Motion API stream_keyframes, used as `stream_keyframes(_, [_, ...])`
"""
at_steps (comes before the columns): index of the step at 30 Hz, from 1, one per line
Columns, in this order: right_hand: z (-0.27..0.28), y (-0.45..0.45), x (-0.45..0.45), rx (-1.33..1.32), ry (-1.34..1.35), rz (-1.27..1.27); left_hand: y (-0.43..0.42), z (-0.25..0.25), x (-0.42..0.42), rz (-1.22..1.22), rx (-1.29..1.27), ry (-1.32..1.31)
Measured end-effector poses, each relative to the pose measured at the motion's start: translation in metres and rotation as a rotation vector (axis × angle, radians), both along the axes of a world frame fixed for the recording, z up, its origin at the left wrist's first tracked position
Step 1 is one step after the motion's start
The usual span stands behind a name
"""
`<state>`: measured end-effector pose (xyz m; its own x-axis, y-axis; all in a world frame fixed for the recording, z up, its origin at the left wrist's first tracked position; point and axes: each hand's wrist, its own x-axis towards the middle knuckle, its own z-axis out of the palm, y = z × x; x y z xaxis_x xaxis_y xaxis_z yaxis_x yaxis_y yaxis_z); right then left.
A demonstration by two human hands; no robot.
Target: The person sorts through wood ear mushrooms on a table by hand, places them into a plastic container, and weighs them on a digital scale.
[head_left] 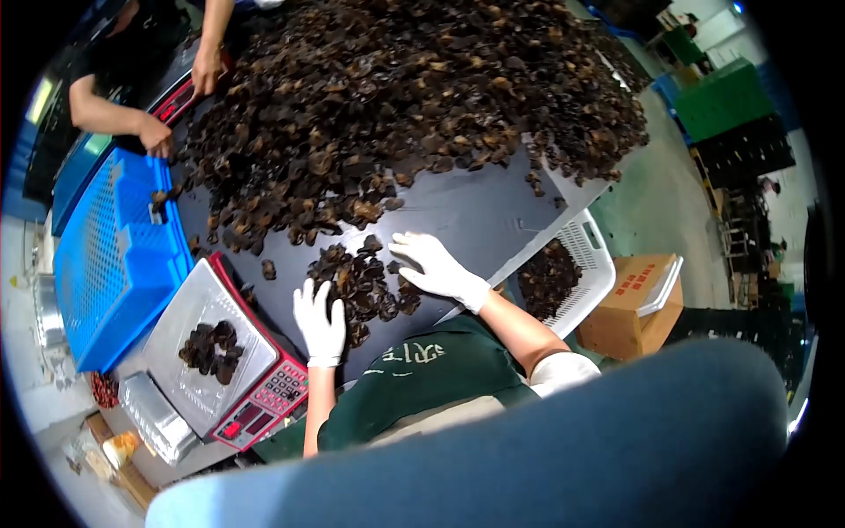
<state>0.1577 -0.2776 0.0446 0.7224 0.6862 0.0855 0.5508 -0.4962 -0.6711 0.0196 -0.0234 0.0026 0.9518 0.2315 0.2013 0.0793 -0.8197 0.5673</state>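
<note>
My left hand (319, 326), in a white glove, lies at the left edge of a small pile of dark brown wood ear mushrooms (356, 286) on the table. Its fingers are spread and grip nothing. At the pile's right side my right hand (438, 269), also white-gloved, stretches its fingers out and holds nothing. Left of my left hand stands a red and white digital scale (251, 387). A small heap of mushrooms (211, 352) rests on its clear-covered pan. The scale's digits are too small to read.
A large mound of mushrooms (422, 97) covers the dark table (458, 207) ahead. A blue crate (119, 255) stands at left, a white basket (594, 264) with mushrooms and a cardboard box (629, 299) at right. Another person's hands (157, 135) are by a second scale (173, 103).
</note>
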Motion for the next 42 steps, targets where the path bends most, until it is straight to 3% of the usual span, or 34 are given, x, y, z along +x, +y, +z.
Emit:
stream_keyframes(2, [0.014,0.000,-0.011,0.204,0.076,0.038,-0.006,0.003,-0.004,0.002,-0.180,0.020])
stream_keyframes(4, [0.009,-0.013,-0.013,0.163,-0.062,-0.032,-0.012,0.017,-0.014,0.085,-0.138,-0.038])
stream_keyframes(8, [0.003,-0.050,-0.016,0.015,-0.106,-0.156,-0.022,0.025,-0.041,0.122,-0.164,0.040])
stream_keyframes(16, [-0.008,-0.065,-0.035,-0.332,-0.123,-0.046,-0.035,0.007,-0.065,0.147,-0.078,0.242])
stream_keyframes(20, [-0.028,-0.027,-0.039,-0.126,-0.160,0.082,-0.023,-0.008,-0.031,0.137,0.060,0.215])
stream_keyframes(26, [-0.036,0.061,-0.036,0.103,-0.264,0.186,-0.041,-0.030,0.011,-0.026,-0.484,-0.204])
stream_keyframes(27, [-0.042,0.067,-0.036,0.171,-0.279,0.153,-0.046,-0.030,0.015,0.003,-0.415,-0.261])
stream_keyframes(34, [-0.036,0.074,-0.032,0.361,-0.134,0.082,-0.068,-0.015,0.029,0.188,-0.620,-0.420])
stream_keyframes(38, [0.003,0.101,-0.031,0.518,-0.134,0.137,-0.054,0.036,0.023,0.242,-0.716,-0.482])
stream_keyframes(41, [0.049,0.141,-0.029,0.569,-0.172,0.295,-0.024,0.093,0.008,0.308,-0.661,-0.562])
stream_keyframes(42, [0.064,0.158,-0.030,0.576,-0.171,0.353,-0.008,0.105,0.001,0.356,-0.525,-0.588])
